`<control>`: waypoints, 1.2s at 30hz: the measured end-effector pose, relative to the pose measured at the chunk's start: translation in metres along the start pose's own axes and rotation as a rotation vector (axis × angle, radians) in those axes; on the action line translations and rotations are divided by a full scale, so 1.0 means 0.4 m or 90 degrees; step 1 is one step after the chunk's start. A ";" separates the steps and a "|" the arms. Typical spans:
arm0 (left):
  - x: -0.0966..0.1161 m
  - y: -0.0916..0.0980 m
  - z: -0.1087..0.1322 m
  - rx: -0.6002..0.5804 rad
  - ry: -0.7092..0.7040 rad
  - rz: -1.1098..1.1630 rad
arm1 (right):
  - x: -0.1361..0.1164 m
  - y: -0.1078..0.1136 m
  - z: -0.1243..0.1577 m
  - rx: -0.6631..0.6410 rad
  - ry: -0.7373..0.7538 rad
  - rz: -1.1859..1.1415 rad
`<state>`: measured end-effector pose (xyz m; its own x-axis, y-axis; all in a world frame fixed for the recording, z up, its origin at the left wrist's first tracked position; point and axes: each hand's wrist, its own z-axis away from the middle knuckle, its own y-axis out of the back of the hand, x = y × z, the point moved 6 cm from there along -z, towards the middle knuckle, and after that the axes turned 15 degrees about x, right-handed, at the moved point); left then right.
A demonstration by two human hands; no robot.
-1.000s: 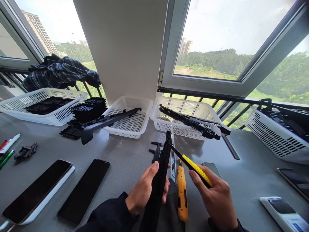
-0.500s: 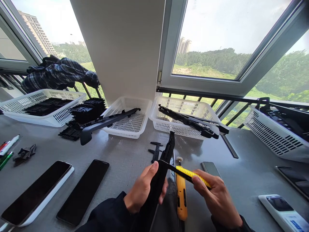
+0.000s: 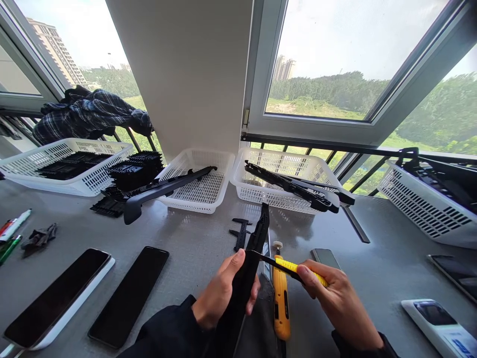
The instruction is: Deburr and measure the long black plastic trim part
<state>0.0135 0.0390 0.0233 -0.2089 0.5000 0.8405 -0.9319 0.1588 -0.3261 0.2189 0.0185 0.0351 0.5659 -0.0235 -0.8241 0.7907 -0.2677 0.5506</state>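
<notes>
A long black plastic part runs up from the lower edge, its narrow tip pointing toward the baskets. My left hand is closed around it, thumb on the near side and fingertips showing on the far side. In my right hand is a yellow and black utility knife. The knife's blade end touches the part's edge just beside my left thumb. A black caliper lies just beyond my left hand. Between the hands, a yellow-orange rotary tool with a small pale tip rests on the table.
White baskets stand along the window side, several holding black parts. A curved black part sticks out over the table. Two phones lie at left, with pens. A white device sits at right.
My right hand and the knife have shifted slightly, with the knife's handle a little lower and to the right. My left hand and the black part stay nearly still.
</notes>
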 end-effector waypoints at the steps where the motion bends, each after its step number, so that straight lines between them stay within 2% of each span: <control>1: -0.001 0.000 0.000 0.001 0.000 0.001 | -0.005 -0.002 0.000 -0.008 0.007 0.002; 10: -0.025 0.003 -0.005 -0.024 0.036 0.054 | 0.020 -0.049 0.010 -0.069 -0.014 -0.042; 20: -0.012 -0.002 0.000 -0.006 0.048 0.099 | 0.031 -0.037 0.017 -0.003 0.029 0.007; 30: -0.020 0.007 -0.001 0.009 0.051 0.104 | -0.017 -0.025 0.022 0.031 0.125 0.044; 36: -0.026 0.010 -0.009 -0.002 0.041 0.111 | -0.016 -0.021 0.024 0.040 0.143 0.044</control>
<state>0.0128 0.0375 0.0118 -0.3481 0.5739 0.7412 -0.8820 0.0676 -0.4665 0.2063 0.0118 0.0344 0.6617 0.1693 -0.7305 0.7360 -0.3330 0.5895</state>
